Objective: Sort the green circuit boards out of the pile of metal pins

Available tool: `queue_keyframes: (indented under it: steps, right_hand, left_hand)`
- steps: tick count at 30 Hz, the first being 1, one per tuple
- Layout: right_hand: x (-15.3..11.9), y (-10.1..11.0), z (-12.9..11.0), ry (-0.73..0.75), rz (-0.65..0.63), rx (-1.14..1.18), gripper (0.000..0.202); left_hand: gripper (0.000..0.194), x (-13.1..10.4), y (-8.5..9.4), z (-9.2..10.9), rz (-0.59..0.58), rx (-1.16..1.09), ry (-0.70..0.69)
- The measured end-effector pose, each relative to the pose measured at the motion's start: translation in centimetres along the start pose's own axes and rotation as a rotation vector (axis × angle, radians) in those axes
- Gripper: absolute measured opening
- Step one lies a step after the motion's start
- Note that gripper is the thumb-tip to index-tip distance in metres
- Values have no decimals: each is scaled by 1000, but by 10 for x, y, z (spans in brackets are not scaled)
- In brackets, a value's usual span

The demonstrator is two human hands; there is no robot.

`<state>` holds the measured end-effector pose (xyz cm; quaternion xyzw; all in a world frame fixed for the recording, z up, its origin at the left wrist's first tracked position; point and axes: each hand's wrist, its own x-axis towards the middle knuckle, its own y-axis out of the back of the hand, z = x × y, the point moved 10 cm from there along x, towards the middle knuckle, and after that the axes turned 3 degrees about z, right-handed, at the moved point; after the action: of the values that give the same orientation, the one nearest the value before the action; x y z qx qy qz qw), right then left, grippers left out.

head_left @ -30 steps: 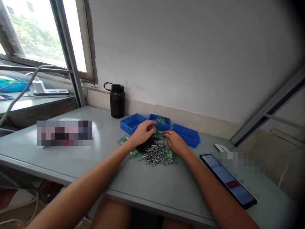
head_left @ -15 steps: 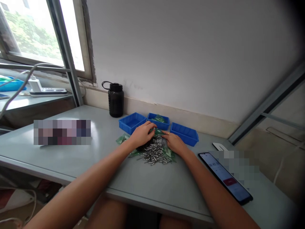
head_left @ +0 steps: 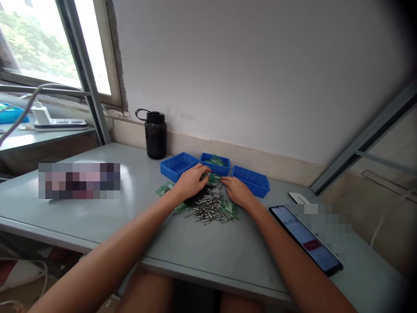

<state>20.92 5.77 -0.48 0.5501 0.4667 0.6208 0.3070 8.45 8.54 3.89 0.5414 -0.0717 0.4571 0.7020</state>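
A heap of thin metal pins (head_left: 210,206), which look like blind rivets, lies on the desk before me. Small green plastic bags (head_left: 230,209) are spread around and partly under it. At the heap's far side, one green bag (head_left: 214,178) is between my two hands. My left hand (head_left: 193,181) has its fingers curled on the bag's left end. Opposite it, the fingertips of my right hand (head_left: 238,190) are closed on the bag's right end. A dark patch (head_left: 197,198) beside my left wrist is partly covered; I cannot make out what it is.
Behind the heap stand a left blue bin (head_left: 167,169), a middle bin (head_left: 226,170) holding green bags and a right bin (head_left: 250,184). A dark bottle (head_left: 157,137) is near the wall. A phone (head_left: 306,239) showing a timer lies beside my right forearm.
The whole view has shifted slightly, with things appearing a little further left and up. Both hands stay at the same green bag with almost no change in their grip.
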Motion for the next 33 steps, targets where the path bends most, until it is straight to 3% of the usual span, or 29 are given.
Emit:
queue_keyframes:
  steps: [8,13,16,19,24,27,33]
  right_hand:
    - [6,34,2,-49,241,186,36]
    - [6,57,5,-122,409,486,27]
    - [7,53,12,-222,383,725,23]
    - [8,41,15,-317,315,883,23]
    - [9,36,12,-299,312,912,17]
    - [9,33,10,-290,302,970,26]
    - [8,26,-5,-260,150,974,36]
  left_hand:
    - [25,-1,-2,-5,-8,39,20]
    - [34,0,-3,-12,1,-8,77]
    - [33,1,-2,-13,14,-82,109]
    - [21,3,-1,-8,16,-122,86]
    - [19,3,-4,-8,6,-260,102]
    - [19,4,-5,-13,17,-361,141]
    - [25,7,-1,-16,28,-497,187]
